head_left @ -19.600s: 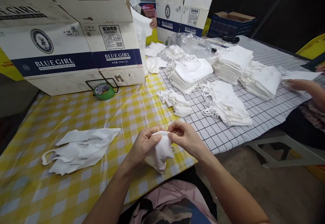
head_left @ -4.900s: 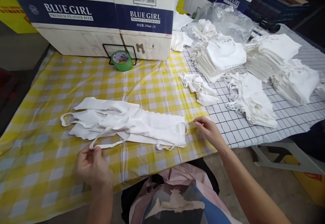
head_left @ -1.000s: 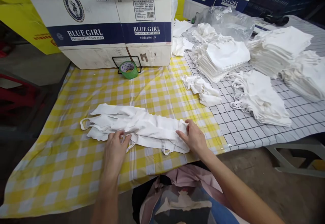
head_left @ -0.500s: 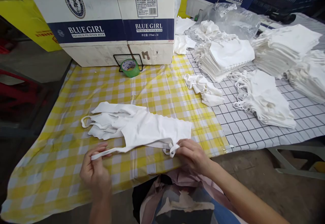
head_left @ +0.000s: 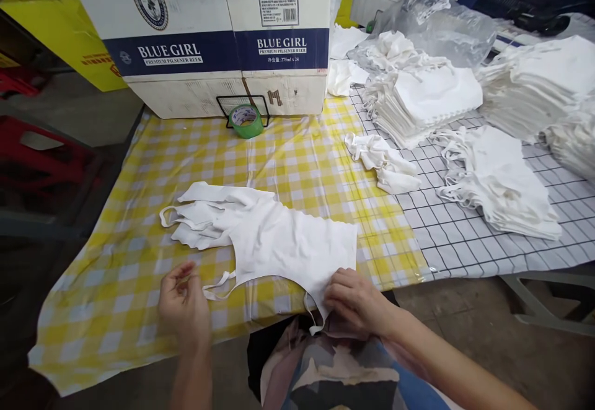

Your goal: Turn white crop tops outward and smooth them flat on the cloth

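A white camisole (head_left: 283,243) with thin straps lies spread on the yellow checked cloth in front of me. My right hand (head_left: 356,301) grips its near right edge, fingers bent over the fabric; a thin strap hangs at the table edge beside it. My left hand (head_left: 183,298) is left of the camisole, fingers loosely curled and slightly apart, with nothing visible in them. A slack strap (head_left: 218,289) curls on the cloth close by that hand. More bunched white fabric (head_left: 199,218) with a loop lies under the camisole's far left end.
A large beer carton (head_left: 209,57) stands at the back, with green tape (head_left: 246,121) before it. Rightward, a crumpled white garment (head_left: 383,162) and several stacks of white garments (head_left: 432,97) lie on the grid cloth (head_left: 455,243). Clear plastic bags (head_left: 437,26) sit behind them.
My left hand has let go of the strap, which has dropped slack onto the cloth. My right hand has drawn the camisole's near edge toward me, so it lies flatter. The view has shifted slightly.
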The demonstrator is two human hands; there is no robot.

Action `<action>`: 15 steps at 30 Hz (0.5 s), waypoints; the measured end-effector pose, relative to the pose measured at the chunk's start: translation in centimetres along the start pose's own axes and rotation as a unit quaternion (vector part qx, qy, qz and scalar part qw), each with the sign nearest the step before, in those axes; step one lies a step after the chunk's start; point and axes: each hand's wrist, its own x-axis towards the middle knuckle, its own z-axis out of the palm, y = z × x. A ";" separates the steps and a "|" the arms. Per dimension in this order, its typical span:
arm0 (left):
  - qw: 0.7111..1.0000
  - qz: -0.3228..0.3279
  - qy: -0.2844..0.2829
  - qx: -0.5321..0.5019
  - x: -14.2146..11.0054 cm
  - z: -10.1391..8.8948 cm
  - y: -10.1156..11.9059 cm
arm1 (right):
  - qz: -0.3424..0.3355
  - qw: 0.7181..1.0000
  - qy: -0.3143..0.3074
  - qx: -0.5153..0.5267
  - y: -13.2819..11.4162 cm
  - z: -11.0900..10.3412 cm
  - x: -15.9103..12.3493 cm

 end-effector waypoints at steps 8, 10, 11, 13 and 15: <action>0.982 0.105 -0.121 0.102 2.3 3.2 2.4 | 0.207 0.953 0.222 -0.023 3.3 -1.6 0.3; 0.964 0.157 -0.161 0.143 2.6 4.2 3.0 | 0.244 0.936 0.249 -0.043 4.2 -2.0 0.7; 0.955 0.177 -0.173 0.165 2.7 4.6 3.3 | 0.253 0.931 0.256 -0.055 4.5 -2.1 1.0; 0.948 0.181 -0.182 0.190 2.9 5.3 3.7 | 0.255 0.930 0.254 -0.074 5.1 -2.2 1.4; 0.955 0.146 -0.186 0.179 3.2 5.7 3.9 | 0.249 0.934 0.241 -0.087 5.3 -2.2 1.7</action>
